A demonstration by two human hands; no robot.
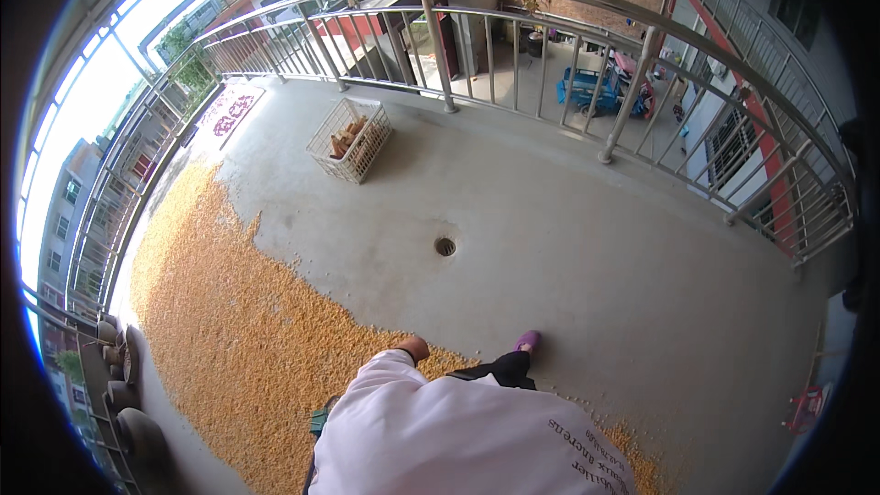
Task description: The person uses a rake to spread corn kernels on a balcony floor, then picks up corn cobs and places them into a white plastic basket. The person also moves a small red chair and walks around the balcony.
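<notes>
My left hand (414, 348) reaches forward from a white sleeve, with a dark band at its wrist. It appears at the edge of a wide spread of yellow corn kernels (254, 316), but whether it touches them is unclear. The fingers are mostly hidden from this angle. My right hand is out of view. My white printed top (454, 440) fills the bottom of the picture, and one purple shoe (528, 342) shows on the concrete floor (550, 240). Beside my left side, a green object (320, 421) is partly covered by my body.
A white plastic basket (354, 141) holds several corn cobs (348, 136). A floor drain (445, 246) lies mid-floor. Metal railing (430, 41) borders the terrace. Pots (124, 395) line the left edge. More kernels (632, 454) lie at lower right; a red object (806, 409) stands far right.
</notes>
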